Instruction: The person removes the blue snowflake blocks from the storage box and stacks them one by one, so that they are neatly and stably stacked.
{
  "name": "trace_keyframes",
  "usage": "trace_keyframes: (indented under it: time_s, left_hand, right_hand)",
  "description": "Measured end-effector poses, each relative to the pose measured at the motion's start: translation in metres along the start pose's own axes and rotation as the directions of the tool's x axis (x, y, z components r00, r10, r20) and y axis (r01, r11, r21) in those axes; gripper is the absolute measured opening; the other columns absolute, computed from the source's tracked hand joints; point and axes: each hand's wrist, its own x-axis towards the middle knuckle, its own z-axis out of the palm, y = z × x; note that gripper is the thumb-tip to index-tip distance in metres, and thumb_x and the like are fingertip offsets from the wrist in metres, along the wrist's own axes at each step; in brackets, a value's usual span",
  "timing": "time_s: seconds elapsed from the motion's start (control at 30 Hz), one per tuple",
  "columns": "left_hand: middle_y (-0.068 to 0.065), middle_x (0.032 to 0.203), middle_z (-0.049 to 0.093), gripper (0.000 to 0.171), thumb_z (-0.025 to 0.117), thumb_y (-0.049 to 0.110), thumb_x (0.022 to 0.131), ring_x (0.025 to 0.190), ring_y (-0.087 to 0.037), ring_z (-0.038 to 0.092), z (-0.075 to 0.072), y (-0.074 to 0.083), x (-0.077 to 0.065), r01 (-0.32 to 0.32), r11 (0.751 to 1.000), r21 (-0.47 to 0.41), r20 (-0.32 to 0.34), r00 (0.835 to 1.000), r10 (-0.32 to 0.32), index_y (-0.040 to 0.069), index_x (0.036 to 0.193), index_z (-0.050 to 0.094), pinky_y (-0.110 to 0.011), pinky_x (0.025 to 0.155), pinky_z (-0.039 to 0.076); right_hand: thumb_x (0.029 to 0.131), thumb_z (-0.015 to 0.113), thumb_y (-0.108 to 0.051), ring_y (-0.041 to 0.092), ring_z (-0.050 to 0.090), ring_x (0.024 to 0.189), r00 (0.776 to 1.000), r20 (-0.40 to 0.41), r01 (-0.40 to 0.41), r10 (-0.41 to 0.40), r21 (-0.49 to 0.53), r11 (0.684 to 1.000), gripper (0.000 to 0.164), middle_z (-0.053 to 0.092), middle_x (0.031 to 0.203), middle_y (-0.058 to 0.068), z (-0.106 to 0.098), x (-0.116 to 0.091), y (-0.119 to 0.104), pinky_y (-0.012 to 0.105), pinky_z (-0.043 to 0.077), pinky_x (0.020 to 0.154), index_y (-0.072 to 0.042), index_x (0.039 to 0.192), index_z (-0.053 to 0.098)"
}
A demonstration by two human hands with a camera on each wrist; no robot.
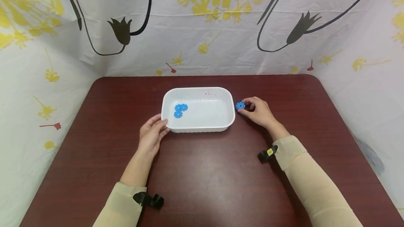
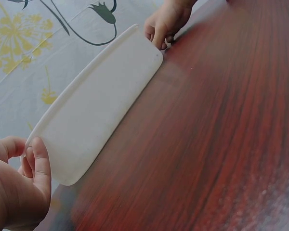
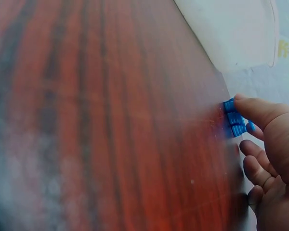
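A white plastic tray (image 1: 202,124) stands on the table, with several blue snowflake discs (image 1: 178,114) lying in its left part. My left hand (image 1: 151,134) grips the tray's near left corner, thumb over the rim and fingers against the outer wall. In the left wrist view, that hand (image 2: 26,185) shows at the tray's end wall (image 2: 96,110). Just beyond the tray's right side, my right hand (image 1: 258,112) pinches a blue snowflake disc (image 1: 240,105) between thumb and forefinger. The right wrist view shows ridged blue edges (image 3: 235,120) under the thumb; the other fingers are curled loosely.
A dark red wooden table (image 1: 202,174) bears the tray. White cloth (image 1: 202,52) with yellow and grey flower prints hangs behind the table's far edge and along both sides. Black wrist cameras (image 1: 151,200) are worn at both sleeve cuffs.
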Motion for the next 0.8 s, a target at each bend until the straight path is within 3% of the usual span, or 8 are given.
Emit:
trace_keyframes:
  time_s: [0.8]
  left_hand:
    - [0.000,0.098,0.067,0.046,0.068,0.000,0.094,0.076,-0.012,0.065,0.0002,0.0006,-0.0006,-0.006,1.000,0.005,0.004,1.000,0.006,-0.001,0.137,0.053,-0.022,0.075,0.061]
  right_hand:
    - [0.085,0.084,-0.020,0.027,0.054,0.085,1.000,-0.022,-0.004,0.004,-0.007,1.000,0.037,0.061,0.103,0.014,0.0020,-0.0014,-0.0011,0.039,0.048,0.075,0.000,0.113,0.068]
